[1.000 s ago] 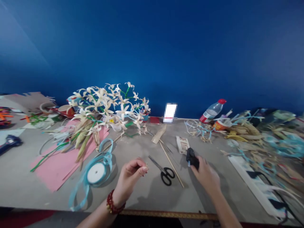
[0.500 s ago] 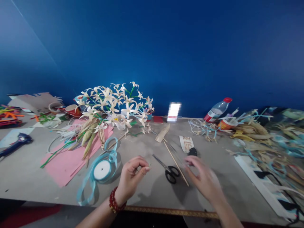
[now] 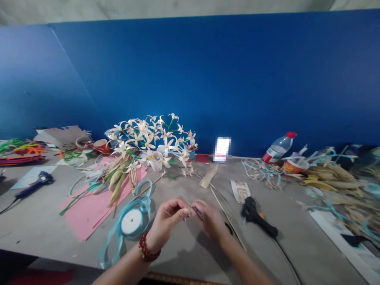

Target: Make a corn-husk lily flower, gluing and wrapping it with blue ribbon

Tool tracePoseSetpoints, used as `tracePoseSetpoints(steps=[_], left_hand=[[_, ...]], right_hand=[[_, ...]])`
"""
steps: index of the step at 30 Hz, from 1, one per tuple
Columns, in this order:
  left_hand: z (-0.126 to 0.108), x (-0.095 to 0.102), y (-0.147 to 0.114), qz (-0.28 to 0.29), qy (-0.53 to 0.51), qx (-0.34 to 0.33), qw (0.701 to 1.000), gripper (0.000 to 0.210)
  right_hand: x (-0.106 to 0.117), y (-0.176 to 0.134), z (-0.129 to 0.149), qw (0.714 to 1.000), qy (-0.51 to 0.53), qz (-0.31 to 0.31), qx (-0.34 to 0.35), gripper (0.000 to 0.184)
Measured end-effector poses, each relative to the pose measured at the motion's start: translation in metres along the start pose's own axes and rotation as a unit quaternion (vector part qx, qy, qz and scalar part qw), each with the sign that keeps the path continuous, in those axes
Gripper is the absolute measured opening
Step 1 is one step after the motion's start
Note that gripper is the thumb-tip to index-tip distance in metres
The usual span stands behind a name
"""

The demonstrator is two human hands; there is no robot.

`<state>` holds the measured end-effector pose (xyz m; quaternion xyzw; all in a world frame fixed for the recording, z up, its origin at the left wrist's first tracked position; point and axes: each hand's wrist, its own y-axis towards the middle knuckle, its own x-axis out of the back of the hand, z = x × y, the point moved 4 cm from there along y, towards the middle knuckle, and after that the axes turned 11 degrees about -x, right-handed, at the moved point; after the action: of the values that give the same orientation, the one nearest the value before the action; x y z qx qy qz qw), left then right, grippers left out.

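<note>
My left hand (image 3: 170,219), with a red bead bracelet (image 3: 148,247) at the wrist, is pinched over the middle of the table. Whatever sits between its fingertips is too small to make out. My right hand (image 3: 209,219) meets it there, fingers curled and fingertips touching or nearly touching the left ones. Behind the right hand, scissors are mostly covered; part of a black handle loop (image 3: 229,228) shows. A thin stick (image 3: 227,215) lies beside it. Further right rests a black hot glue gun (image 3: 258,217). Left of my left hand is a spool of light blue ribbon (image 3: 132,221), partly unwound.
White husk-like flowers (image 3: 154,136) on green stems stand at the back. Pink paper (image 3: 81,219) and dried husks (image 3: 115,178) lie left, near a blue glue gun (image 3: 35,185). At right are a bottle (image 3: 279,147), a paper cup (image 3: 293,166) and a white power strip (image 3: 338,243).
My right hand has moved left from near the black glue gun to my left hand, uncovering the gun and covering most of the scissors. The camera view has tilted up slightly.
</note>
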<state>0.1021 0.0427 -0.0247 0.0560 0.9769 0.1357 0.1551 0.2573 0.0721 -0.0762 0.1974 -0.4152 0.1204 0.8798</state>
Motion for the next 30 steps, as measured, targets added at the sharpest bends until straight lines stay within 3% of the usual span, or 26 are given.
tracePoseSetpoints(steps=[4,8,15,22,28,30], left_hand=[[0.027,-0.007,-0.001,-0.02,-0.217,0.137,0.966,0.023],[0.043,-0.011,0.0,-0.009,-0.278,0.163,0.947,0.025],[0.058,-0.012,-0.001,0.01,-0.299,0.202,0.932,0.024],[0.071,-0.009,-0.006,0.009,-0.252,0.228,0.94,0.024],[0.079,-0.004,-0.01,-0.021,-0.214,0.233,0.949,0.02],[0.079,-0.005,-0.01,-0.022,-0.198,0.228,0.953,0.019]], right_hand=[[-0.017,-0.009,0.0,1.0,-0.001,-0.001,0.029,0.02],[-0.008,-0.013,-0.003,0.999,0.029,-0.007,0.035,0.018],[0.012,-0.009,-0.01,0.991,0.122,-0.026,-0.044,0.021],[0.02,-0.017,-0.004,0.937,0.337,-0.057,-0.072,0.012],[0.021,-0.018,0.001,0.924,0.373,-0.046,-0.071,0.008],[0.018,-0.017,-0.002,0.908,0.409,-0.023,-0.09,0.005]])
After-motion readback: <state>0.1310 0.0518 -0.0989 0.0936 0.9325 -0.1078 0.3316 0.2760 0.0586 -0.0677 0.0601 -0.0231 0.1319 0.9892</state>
